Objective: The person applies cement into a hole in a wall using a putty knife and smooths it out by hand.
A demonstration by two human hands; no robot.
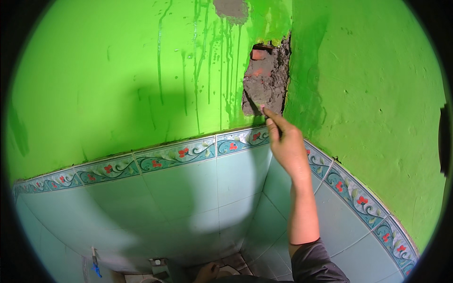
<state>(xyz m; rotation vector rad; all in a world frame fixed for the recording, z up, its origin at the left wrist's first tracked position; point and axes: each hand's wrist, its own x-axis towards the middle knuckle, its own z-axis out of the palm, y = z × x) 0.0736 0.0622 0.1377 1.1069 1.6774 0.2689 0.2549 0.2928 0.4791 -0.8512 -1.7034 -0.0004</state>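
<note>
My right hand [288,141] reaches up to a rough hole [285,61] broken into the green wall by the corner. It is closed around a small trowel [257,104], with the forefinger stretched along it. Most of the trowel's handle is hidden in the hand. Its blade lies against wet grey mortar [266,89] that fills the lower part of the hole. Red brick [258,54] shows near the top. My left hand [207,272] is low at the bottom edge, dim and partly cut off; its fingers do not show clearly.
A smaller grey mortar patch [231,9] sits higher on the wall, with wet drips below it. Pale green tiles [240,177] with a flowered border [188,152] cover the lower walls. A blue-handled tap [96,268] is at the lower left. A dark object [443,141] stands at the right rim.
</note>
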